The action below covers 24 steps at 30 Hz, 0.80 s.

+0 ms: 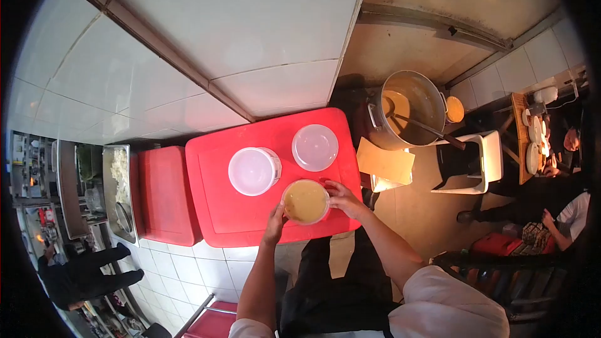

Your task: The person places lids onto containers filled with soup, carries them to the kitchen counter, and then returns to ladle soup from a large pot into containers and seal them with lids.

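Plastic red top, lg. & flat, carries the tubs; second red top lies just beside it, on the L. Next in size: stockpot, off to the R, w/ a ladle resting across its rim. White tub stands on the red top, L of ctr.

Filled tub is nearer the body, R of ctr, over the red top's near side. To handle it well: keep the rim lvl, press evenly from both sides, thumbs clear of the yellowish contents, which look runny, so no tilt or jerk. Mouth faces up, toward the head cam; outline's round, so no long axis across it; base-to-rim axis runs approx. vertical. Base is hidden from above, so can't tell if it touches the red top or hangs just over it.

Clear round piece sits just beyond.

Smallest, the hands: L hand & R hand clasp the filled tub from opp. sides, a two-handed grip.
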{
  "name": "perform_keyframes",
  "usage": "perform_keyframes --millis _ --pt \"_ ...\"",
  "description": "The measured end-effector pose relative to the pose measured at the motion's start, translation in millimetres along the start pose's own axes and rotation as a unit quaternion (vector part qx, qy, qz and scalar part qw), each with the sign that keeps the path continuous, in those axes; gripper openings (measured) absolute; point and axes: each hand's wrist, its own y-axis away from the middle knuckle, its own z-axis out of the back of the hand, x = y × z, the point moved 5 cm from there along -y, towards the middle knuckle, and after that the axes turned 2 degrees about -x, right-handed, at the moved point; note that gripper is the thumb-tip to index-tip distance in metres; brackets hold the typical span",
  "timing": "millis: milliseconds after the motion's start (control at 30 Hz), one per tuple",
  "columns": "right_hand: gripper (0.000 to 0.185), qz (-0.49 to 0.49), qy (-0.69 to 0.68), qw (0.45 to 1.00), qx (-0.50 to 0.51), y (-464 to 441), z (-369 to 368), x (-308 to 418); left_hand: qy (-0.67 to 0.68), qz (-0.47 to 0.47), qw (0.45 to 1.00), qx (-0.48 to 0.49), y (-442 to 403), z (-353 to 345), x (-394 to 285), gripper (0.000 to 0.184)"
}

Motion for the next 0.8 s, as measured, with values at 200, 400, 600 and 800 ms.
perform_keyframes --millis 200,400,600,800 --pt "0.08 -0.012 0.016 1.0 -0.012 -6.7 2.5 -8.6 -0.05 -0.032 0.998 -0.038 -6.3 7.3 14.7 0.054" --pt "0.079 -0.03 0.02 0.999 -0.034 -9.5 5.9 -17.9 -0.091 -0.043 0.993 -0.064 -16.5 17.0 29.4 0.056" --pt "0.083 -0.024 -0.014 0.998 -0.059 -13.8 3.5 -22.1 -0.081 -0.04 0.994 -0.06 -18.5 18.9 32.9 0.055" --pt "0.084 0.002 -0.026 0.983 -0.182 3.2 9.1 -9.6 0.009 -0.087 0.962 -0.258 1.3 30.7 -12.7 0.052"
